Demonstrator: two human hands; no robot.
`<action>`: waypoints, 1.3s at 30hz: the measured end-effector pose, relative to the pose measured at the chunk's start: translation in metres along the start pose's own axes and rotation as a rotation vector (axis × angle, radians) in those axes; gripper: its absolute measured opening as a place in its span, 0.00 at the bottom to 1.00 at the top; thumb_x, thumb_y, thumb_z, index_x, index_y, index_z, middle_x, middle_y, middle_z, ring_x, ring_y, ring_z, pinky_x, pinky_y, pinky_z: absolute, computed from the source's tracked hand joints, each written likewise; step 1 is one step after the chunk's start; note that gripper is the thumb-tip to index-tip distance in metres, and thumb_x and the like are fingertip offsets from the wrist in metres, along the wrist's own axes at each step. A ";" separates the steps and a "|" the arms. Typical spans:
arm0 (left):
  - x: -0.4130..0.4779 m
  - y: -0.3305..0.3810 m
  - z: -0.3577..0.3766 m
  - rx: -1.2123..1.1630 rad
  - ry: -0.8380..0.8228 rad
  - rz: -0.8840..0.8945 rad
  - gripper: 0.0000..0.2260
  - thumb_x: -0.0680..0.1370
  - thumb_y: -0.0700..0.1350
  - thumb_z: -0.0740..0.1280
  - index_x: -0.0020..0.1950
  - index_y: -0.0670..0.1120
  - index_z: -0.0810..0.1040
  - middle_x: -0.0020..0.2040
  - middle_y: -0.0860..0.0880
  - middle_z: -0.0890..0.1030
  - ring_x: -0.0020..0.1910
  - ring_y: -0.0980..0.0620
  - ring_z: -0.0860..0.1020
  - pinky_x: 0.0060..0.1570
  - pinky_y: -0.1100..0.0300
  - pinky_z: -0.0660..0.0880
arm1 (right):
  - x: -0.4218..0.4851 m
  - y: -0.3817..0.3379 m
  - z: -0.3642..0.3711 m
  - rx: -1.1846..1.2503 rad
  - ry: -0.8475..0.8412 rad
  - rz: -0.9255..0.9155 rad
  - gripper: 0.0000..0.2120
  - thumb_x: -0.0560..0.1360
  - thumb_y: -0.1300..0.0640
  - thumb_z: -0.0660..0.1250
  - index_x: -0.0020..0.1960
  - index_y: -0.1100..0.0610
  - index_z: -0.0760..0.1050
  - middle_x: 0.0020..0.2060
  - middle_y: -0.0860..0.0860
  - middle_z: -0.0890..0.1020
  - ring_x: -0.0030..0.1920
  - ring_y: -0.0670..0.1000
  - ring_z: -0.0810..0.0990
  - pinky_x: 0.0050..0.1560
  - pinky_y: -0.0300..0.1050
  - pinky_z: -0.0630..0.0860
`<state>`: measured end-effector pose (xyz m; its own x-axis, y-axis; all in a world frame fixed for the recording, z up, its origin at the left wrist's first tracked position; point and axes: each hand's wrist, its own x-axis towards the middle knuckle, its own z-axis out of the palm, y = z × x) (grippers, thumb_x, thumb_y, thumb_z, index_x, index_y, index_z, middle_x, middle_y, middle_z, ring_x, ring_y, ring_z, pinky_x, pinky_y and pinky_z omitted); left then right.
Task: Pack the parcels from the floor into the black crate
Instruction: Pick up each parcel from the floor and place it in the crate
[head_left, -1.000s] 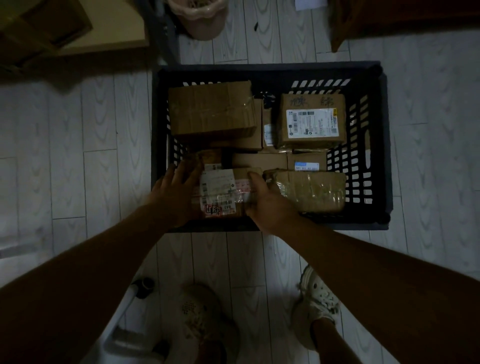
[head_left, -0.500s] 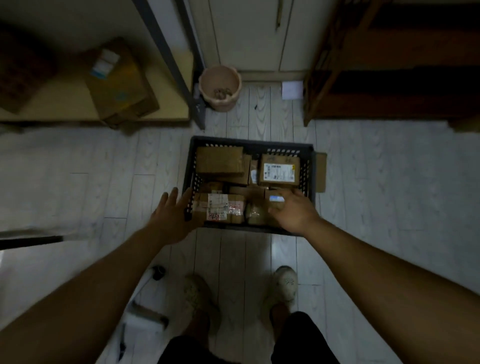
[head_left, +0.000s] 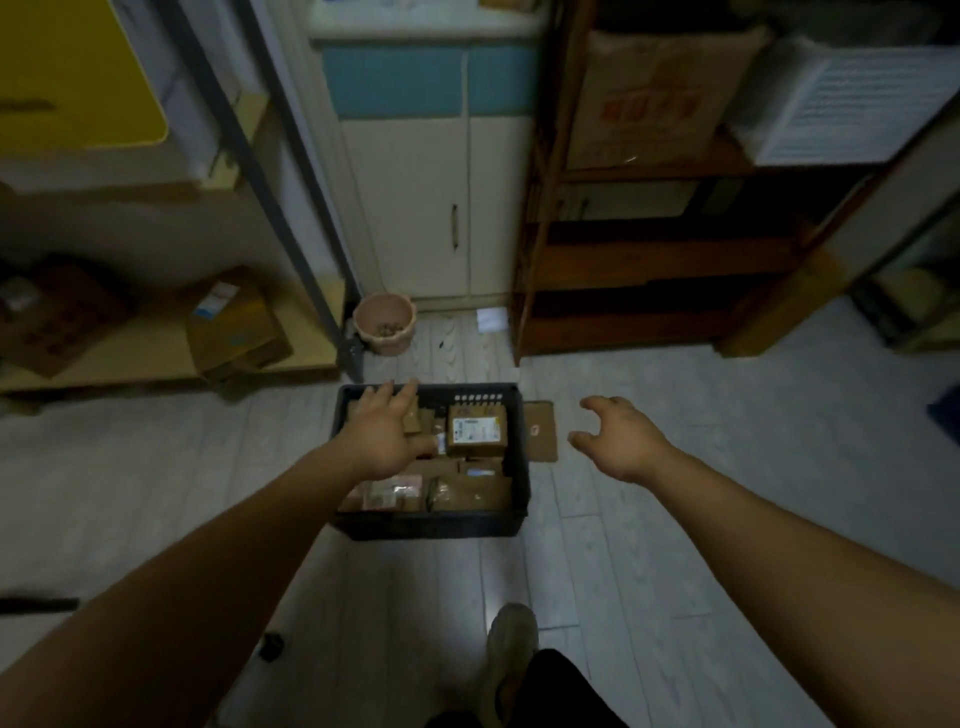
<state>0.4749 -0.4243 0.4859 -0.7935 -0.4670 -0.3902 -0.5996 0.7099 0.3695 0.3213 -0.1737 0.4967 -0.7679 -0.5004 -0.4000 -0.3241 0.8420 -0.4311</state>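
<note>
Both left hand (head_left: 382, 436) and right hand (head_left: 621, 441) have lifted off the parcels (head_left: 477, 436), fingers spread.

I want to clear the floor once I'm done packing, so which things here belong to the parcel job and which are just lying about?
Part of the job: black crate, parcels packed in it, flat brown parcel on the floor right of it.
Just lying about: pink bucket, white paper, cardboard box on the low shelf, wooden shelves.
</note>
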 end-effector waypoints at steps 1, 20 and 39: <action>-0.004 0.012 -0.001 0.001 -0.006 0.020 0.41 0.72 0.62 0.66 0.76 0.56 0.45 0.78 0.47 0.47 0.76 0.44 0.46 0.73 0.48 0.49 | -0.011 0.009 -0.007 -0.003 0.014 0.008 0.30 0.76 0.46 0.64 0.74 0.52 0.59 0.72 0.56 0.63 0.67 0.58 0.68 0.63 0.47 0.67; 0.007 0.266 0.068 0.015 -0.052 0.095 0.40 0.73 0.61 0.65 0.76 0.57 0.43 0.78 0.47 0.44 0.76 0.43 0.43 0.73 0.46 0.47 | -0.021 0.219 -0.163 -0.066 0.041 -0.010 0.33 0.75 0.44 0.64 0.76 0.50 0.56 0.74 0.52 0.60 0.70 0.56 0.65 0.66 0.49 0.66; 0.201 0.240 0.150 0.240 -0.233 0.013 0.39 0.75 0.58 0.65 0.77 0.51 0.45 0.78 0.44 0.45 0.76 0.41 0.41 0.74 0.43 0.48 | 0.197 0.273 -0.130 -0.069 -0.327 0.010 0.33 0.77 0.43 0.63 0.76 0.53 0.55 0.74 0.55 0.59 0.71 0.55 0.63 0.66 0.43 0.62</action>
<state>0.1875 -0.2687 0.3694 -0.7392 -0.3437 -0.5792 -0.5259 0.8318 0.1776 0.0098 -0.0157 0.4052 -0.5564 -0.5210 -0.6472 -0.3627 0.8531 -0.3750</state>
